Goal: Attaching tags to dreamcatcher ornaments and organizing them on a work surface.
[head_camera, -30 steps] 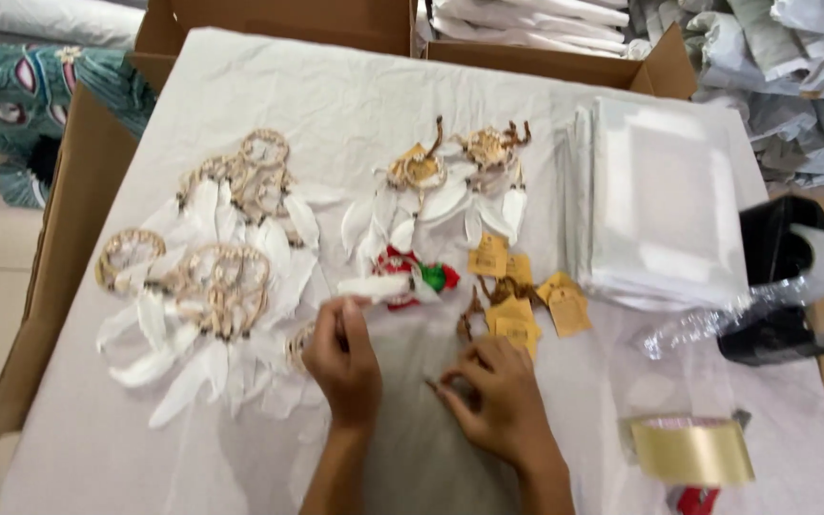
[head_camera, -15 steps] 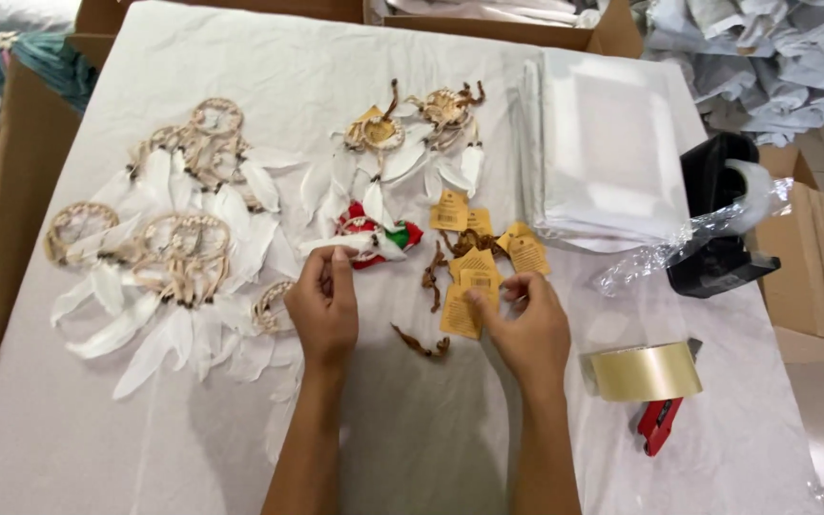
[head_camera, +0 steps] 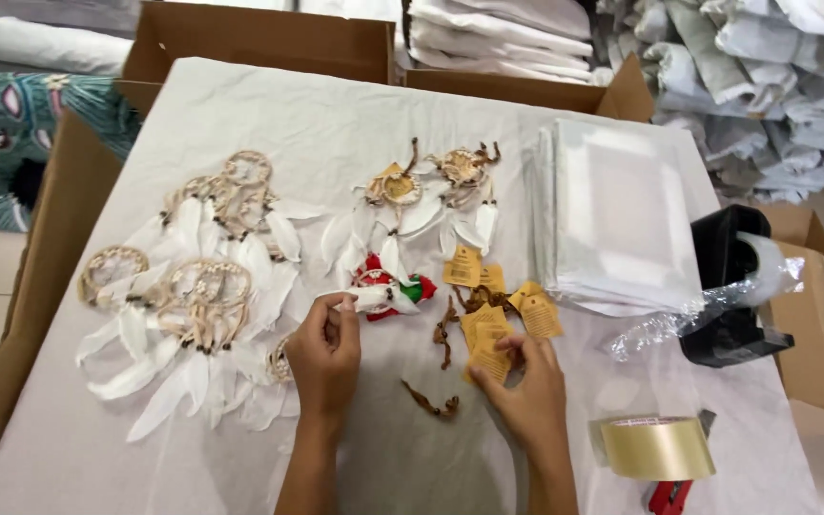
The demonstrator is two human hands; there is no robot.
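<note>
Left hand (head_camera: 324, 355) pinching white feather of red-green dreamcatcher (head_camera: 388, 291), lying flat at table (head_camera: 269, 114) centre, long axis running left-right, feather end pointing left. Right hand (head_camera: 525, 393) gripping yellow paper tag (head_camera: 488, 345), tag lying near-upright.

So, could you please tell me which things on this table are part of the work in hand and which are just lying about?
In hand:
- left hand pinching a white feather of the red and green dreamcatcher
- right hand on the yellow tags

Lying about:
- tape roll
- black tape dispenser
- stack of white bags
- finished white dreamcatchers
</note>
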